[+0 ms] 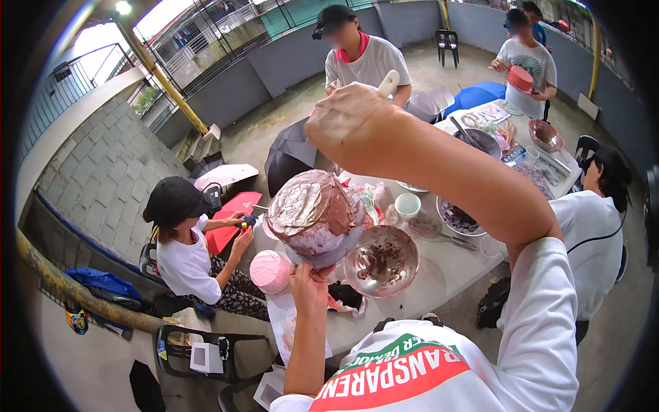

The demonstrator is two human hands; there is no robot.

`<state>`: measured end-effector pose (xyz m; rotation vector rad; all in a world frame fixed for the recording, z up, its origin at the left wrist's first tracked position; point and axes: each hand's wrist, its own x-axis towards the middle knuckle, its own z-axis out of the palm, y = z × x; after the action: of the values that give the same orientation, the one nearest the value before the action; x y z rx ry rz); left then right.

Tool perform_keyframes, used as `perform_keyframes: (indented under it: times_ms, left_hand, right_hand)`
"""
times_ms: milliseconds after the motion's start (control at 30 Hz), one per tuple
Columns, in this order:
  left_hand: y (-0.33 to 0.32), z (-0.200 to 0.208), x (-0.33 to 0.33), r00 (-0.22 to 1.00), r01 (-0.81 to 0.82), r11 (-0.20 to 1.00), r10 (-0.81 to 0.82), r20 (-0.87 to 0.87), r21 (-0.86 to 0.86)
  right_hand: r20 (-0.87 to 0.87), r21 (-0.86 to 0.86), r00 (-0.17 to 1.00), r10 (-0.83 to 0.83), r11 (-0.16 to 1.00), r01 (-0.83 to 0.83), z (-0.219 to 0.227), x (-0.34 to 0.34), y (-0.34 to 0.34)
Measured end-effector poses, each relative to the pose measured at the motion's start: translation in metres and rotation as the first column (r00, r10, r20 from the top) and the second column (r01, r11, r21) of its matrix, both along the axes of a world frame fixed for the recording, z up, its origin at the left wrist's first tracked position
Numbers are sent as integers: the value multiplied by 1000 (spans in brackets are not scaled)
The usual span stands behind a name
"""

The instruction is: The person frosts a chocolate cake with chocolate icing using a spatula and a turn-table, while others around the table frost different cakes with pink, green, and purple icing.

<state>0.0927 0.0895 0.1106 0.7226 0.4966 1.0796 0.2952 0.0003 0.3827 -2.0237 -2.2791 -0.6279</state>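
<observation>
A round cake point(305, 206), coated in uneven brown frosting, is held up tilted over the table. My left hand point(310, 283) grips the underside of its base, fingers closed. Above the cake, my right hand point(357, 120) is closed on a tool whose white handle point(389, 83) sticks out past the fist. The tool's working end is hidden behind my hand. Just right of the cake stands a metal mixing bowl point(382, 248) smeared with brown frosting. A smaller pink-frosted cake point(270, 270) sits at the table's left edge.
On the table point(439, 275) are a pale green cup point(407, 205), a bowl of dark frosting point(456, 216) and crumpled plastic. A seated person point(185, 247) works close on the left, another point(583, 226) on the right. Two standing people point(364, 58) point(527, 65) are across the table.
</observation>
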Motion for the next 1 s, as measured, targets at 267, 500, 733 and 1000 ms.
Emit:
perform_keyframes:
  times_ms: [267,500,733,1000]
  left_hand:
    - [0,-1,0,999,2,1000,-1,35,-7]
    - [0,-5,3,999,-1,1000,0,53,13]
    - [-3,0,5,999,-32,999,33,27,-15]
    - [-2,-3,5,999,-22,1000,22,50,8]
  right_hand:
    - [-38,-187,997,-63,981,55,-57,-2,17]
    - [-42,-128,998,-39,991,33,-47,-4,16]
    - [-17,5,1000,-14,1000,14,-30,-1,5]
    - [-38,-189,998,-52,981,44,-58,-7,21]
